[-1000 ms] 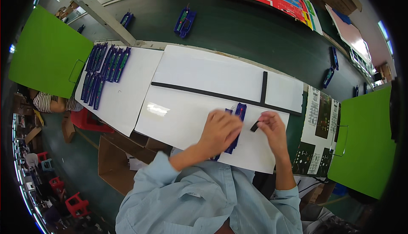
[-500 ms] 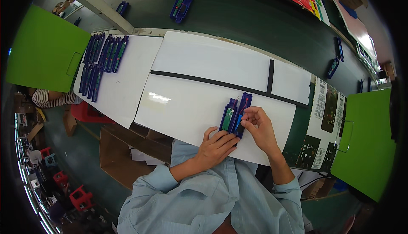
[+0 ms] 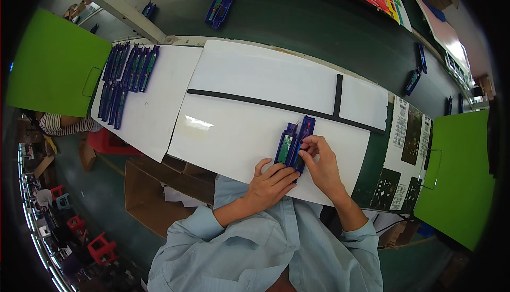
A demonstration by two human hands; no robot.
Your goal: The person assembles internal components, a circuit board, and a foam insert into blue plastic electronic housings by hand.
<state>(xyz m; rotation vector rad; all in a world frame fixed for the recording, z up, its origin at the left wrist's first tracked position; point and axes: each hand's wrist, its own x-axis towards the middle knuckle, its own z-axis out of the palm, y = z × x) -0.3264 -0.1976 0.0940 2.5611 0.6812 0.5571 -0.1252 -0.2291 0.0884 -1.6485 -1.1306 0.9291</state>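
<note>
Two long dark-blue plastic housings lie side by side on the white board in front of me. In the left housing (image 3: 286, 144) sits a green circuit board; the right housing (image 3: 306, 126) shows a red wire near its far end. My left hand (image 3: 272, 185) lies across their near ends, its fingers closed over the edges and holding them against the board. Above the right housing, my right hand (image 3: 320, 163) has thumb and forefinger pinched together inside it. A small dark piece shows by the fingertips, too covered to make out.
Several blue housings with green boards (image 3: 119, 82) stand in rows on the white surface at left. Black strips (image 3: 276, 108) divide the worktop. Beyond it, a dark green conveyor (image 3: 297, 21) carries more housings. Green panels (image 3: 58, 63) flank both sides; a cardboard box (image 3: 154, 196) stands below.
My right hand has shifted slightly lower and its fingertips have moved left and deeper over the right housing. Housings on the conveyor have slid left. My left hand has stayed put.
</note>
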